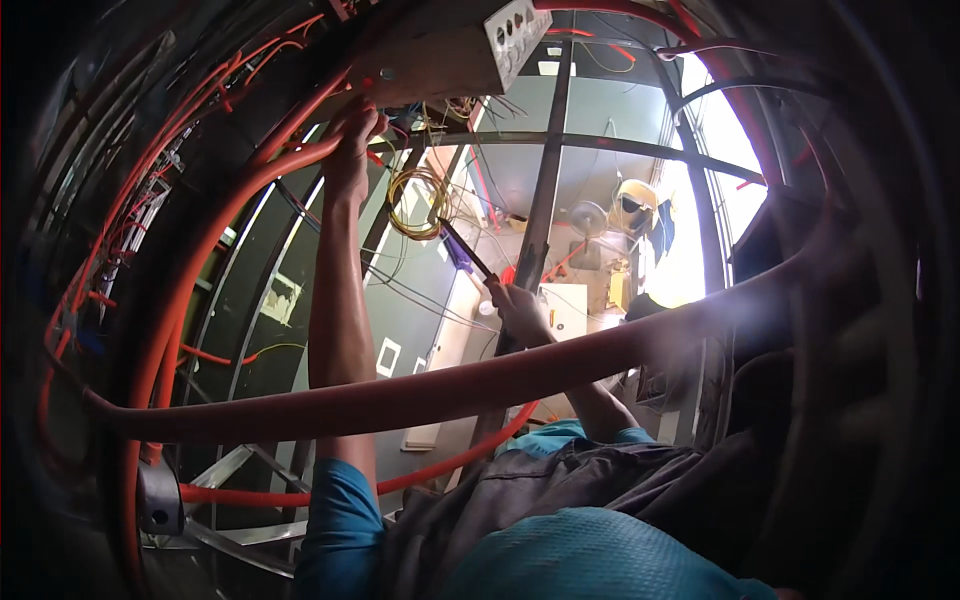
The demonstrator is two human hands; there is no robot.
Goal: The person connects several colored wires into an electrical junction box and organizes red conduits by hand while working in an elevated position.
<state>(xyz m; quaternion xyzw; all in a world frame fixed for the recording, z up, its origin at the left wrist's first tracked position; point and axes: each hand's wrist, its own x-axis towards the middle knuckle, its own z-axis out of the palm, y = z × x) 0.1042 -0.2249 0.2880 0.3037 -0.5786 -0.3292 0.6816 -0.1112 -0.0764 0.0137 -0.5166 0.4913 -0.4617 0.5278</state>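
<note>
My left hand [352, 140] is raised high, its fingers closed at the underside of a grey metal box [425, 60], next to thin wires and an orange conduit [300, 158]. What those fingers hold is hidden. Lower and to the right, my right hand [522, 312] grips a long, thin dark-shafted tool [468, 250]; its exact kind does not show. The shaft points up and left, its tip near a coil of yellow-green wire [391, 212] that hangs below the box. Loose thin wires trail around the coil.
A thick orange-red conduit [440, 402] crosses in front of both my forearms. Dark metal bars [548, 190] form a frame around me. More orange conduits [190, 330] run along the left. Beyond the bars is a yellow helmet-like shape [633, 190] with dark lenses, near a bright opening [688, 220].
</note>
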